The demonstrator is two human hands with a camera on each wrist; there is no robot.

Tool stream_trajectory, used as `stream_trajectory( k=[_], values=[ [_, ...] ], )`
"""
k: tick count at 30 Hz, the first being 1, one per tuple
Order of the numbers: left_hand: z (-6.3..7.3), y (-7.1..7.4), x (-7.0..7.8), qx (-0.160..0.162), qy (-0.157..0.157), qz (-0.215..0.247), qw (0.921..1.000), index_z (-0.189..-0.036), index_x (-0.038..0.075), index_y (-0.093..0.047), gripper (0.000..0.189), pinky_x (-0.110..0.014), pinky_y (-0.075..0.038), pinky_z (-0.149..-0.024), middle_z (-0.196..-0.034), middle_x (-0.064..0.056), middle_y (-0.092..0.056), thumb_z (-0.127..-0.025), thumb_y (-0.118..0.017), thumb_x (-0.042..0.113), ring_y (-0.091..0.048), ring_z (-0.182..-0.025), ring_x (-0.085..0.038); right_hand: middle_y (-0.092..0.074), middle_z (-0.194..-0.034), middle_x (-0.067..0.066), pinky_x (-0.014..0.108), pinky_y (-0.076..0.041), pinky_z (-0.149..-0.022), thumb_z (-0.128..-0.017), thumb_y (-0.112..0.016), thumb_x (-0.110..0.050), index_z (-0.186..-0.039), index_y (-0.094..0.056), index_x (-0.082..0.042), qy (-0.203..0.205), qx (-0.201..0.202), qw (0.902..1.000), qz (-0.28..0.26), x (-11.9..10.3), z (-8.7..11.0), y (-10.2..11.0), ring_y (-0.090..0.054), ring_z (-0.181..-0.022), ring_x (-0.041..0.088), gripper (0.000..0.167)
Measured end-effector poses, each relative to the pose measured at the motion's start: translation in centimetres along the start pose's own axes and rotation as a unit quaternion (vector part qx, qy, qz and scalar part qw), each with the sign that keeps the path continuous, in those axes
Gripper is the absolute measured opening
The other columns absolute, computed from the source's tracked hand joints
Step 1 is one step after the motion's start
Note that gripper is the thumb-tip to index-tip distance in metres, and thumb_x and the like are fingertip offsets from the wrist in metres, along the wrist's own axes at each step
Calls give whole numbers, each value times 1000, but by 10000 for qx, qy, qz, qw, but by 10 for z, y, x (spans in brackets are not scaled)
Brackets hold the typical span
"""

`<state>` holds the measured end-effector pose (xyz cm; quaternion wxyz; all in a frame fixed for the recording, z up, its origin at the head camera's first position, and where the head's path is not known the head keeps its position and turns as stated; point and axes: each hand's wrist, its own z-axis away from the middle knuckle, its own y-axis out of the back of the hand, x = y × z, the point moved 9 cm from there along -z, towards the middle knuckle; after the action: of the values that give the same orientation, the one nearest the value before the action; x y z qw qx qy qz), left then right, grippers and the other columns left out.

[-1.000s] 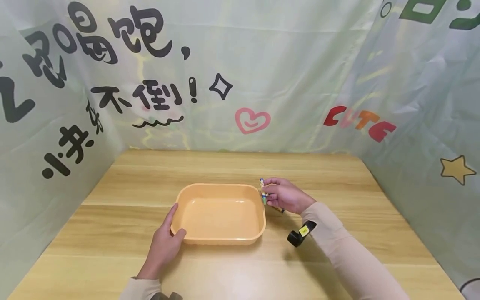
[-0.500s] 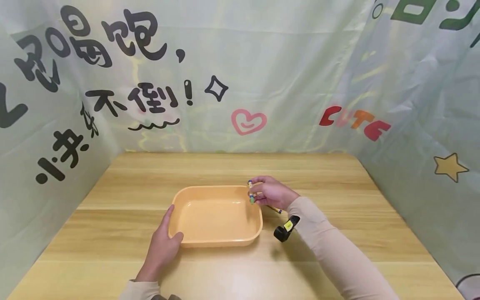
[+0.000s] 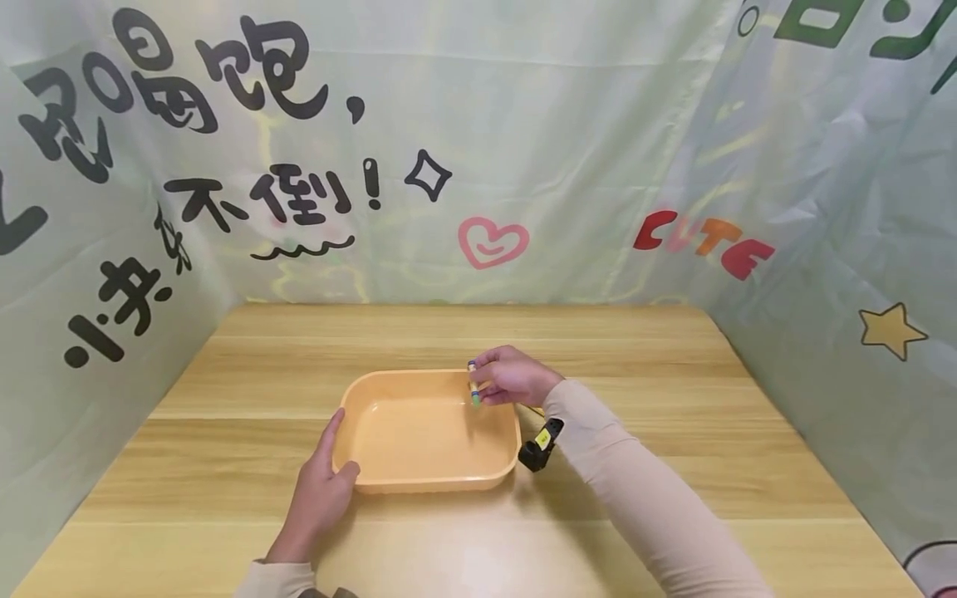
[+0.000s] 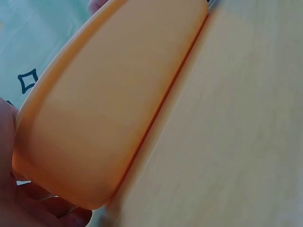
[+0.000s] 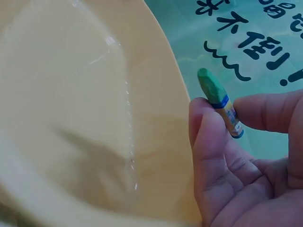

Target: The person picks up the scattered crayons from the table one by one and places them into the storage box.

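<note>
An orange plastic tray (image 3: 419, 440) with rounded corners sits on the wooden table. My left hand (image 3: 320, 490) grips its left end, thumb at the near rim; the left wrist view shows fingers (image 4: 52, 208) curled at the tray's corner. Over the tray's far right corner, my right hand (image 3: 516, 378) pinches a short green crayon (image 5: 214, 90) in a printed paper wrapper. Its green tip points down in the head view. In the right wrist view the crayon is above the tray's rim, between thumb and fingertips.
Another thin crayon (image 3: 535, 410) lies on the table (image 3: 635, 349) right of the tray, mostly hidden behind the right wrist. A black wrist camera (image 3: 540, 445) hangs close beside the tray's right side. Printed cloth (image 3: 583, 149) walls enclose the table's back and sides.
My right hand has carried the crayon leftward, from beside the tray's right rim to over its far right corner. The left hand keeps its hold on the tray. The head view has shifted slightly.
</note>
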<state>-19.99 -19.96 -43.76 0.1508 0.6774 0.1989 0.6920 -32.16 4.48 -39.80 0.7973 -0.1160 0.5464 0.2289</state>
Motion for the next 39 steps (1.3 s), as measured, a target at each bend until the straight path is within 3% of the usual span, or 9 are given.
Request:
stream_trajectory(
  k=[4, 11, 19, 29, 35, 39],
  values=[
    [0, 0, 0, 1, -3, 15, 10000, -157, 20, -10, 81, -27, -38, -46, -154, -28, -23, -88, -49, 2, -30, -40, -7, -59, -90, 9, 24, -52, -59, -93, -58, -4, -126, -49, 8, -157, -111, 9997, 166, 2, -3, -11, -59, -63, 16, 36],
    [1, -1, 1, 16, -45, 75, 10000, -157, 20, -11, 81, -23, -34, -41, -150, -30, -29, -88, -49, 1, -29, -41, -6, -57, -87, 8, 27, -54, -61, -92, -59, -2, -96, -53, -1, -410, -412, 9973, 454, 10, -12, -28, -60, -65, 19, 7],
    [3, 2, 1, 79, -42, 7, 10000, -157, 20, -13, 81, -22, -31, -39, -155, -25, -23, -87, -49, 2, -28, -41, -6, -56, -75, 8, 24, -52, -55, -91, -57, 1, -77, -49, -5, -647, -803, 9896, 1006, 15, -20, -49, -60, -61, 18, 18],
    [2, 1, 2, 44, -129, -3, 9999, -157, 18, -13, 80, -22, -30, -38, -150, -27, -31, -87, -49, 2, -26, -41, -6, -55, -74, 10, 24, -50, -52, -90, -57, 5, -76, -47, -5, -819, -520, 9813, 1662, 24, -21, -53, -57, -60, 19, 20],
    [2, 1, 2, 90, -109, -40, 9999, -157, 18, -13, 80, -22, -29, -38, -122, -29, -56, -87, -50, 3, -26, -39, -5, -57, -73, 10, 26, -52, -54, -90, -57, 4, -74, -47, -5, -769, -401, 9789, 1849, 21, -19, -53, -59, -60, 19, 21],
    [2, 1, 1, 72, -73, -85, 9999, -157, 17, -13, 80, -23, -30, -39, -118, -29, -58, -87, -51, 4, -27, -39, -7, -61, -79, 12, 30, -54, -58, -90, -59, 2, -82, -52, -3, -708, -320, 9794, 1861, 18, -18, -50, -62, -63, 20, 12]
  ],
)
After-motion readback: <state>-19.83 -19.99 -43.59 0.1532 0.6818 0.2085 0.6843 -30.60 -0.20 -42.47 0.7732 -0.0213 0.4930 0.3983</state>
